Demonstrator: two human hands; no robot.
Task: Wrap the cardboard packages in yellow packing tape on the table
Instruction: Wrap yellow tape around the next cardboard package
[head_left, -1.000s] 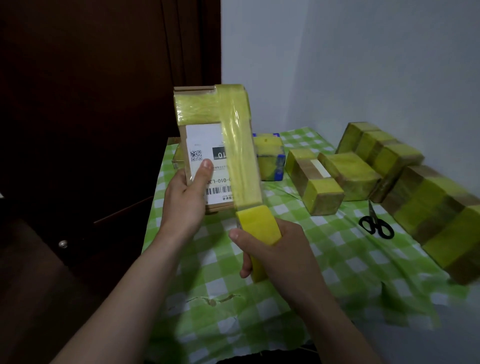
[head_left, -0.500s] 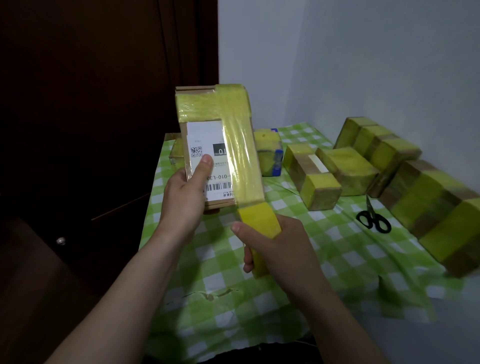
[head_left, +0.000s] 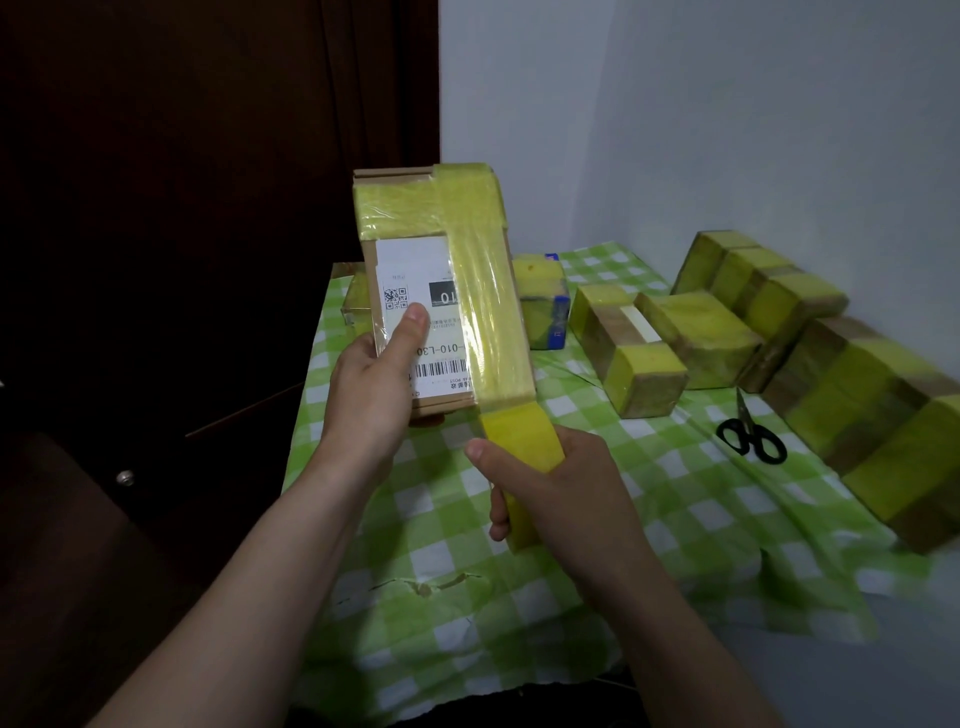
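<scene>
Cardboard package (head_left: 441, 280): taping position

Raised upright above green-checked table (head_left: 649, 509). Stacked at right on table: wrapped packages (head_left: 857, 405). Gripped at lower left edge by left hand (head_left: 371, 395), thumb on white label (head_left: 410, 265). Stretched down front face to tape roll (head_left: 524, 441): yellow strip (head_left: 491, 322). Clasped around roll: right hand (head_left: 566, 493). Lying beside wrapped packages: scissors (head_left: 750, 439)

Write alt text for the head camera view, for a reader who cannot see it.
A person's left hand holds up a brown cardboard package with a white label while the right hand grips a roll of yellow packing tape, a strip running from it up the package's front. Behind, on a green-checked tablecloth, lie more tape-wrapped packages and black scissors.
</scene>
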